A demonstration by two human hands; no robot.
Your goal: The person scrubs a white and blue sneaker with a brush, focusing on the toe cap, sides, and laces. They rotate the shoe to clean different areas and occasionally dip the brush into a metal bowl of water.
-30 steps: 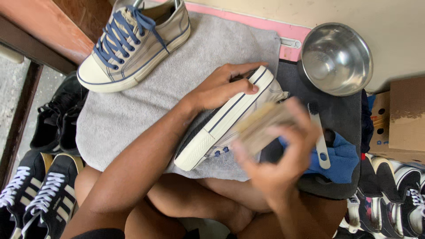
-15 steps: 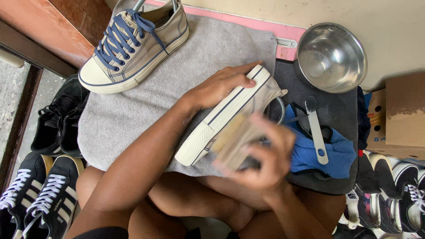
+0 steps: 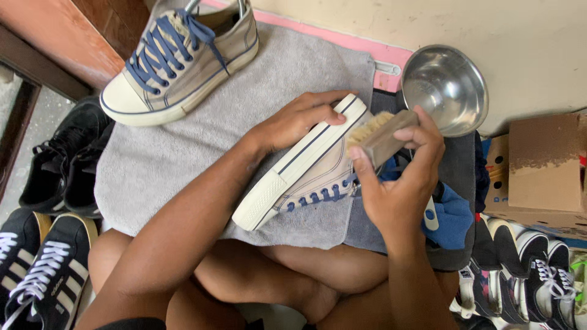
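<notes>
A beige canvas sneaker with blue laces lies tipped on its side on a grey towel, white sole turned up. My left hand presses on the sole near the heel and holds the shoe steady. My right hand grips a wooden brush with pale bristles, which touch the shoe's heel end. The matching sneaker stands upright at the towel's far left corner.
A shiny metal bowl sits at the far right by the wall. A blue cloth lies under my right wrist. A cardboard box and rows of shoes are at right; black sneakers at left.
My right hand has carried the brush from the middle of the shoe up to its heel end. The left hand has kept its hold on the sole.
</notes>
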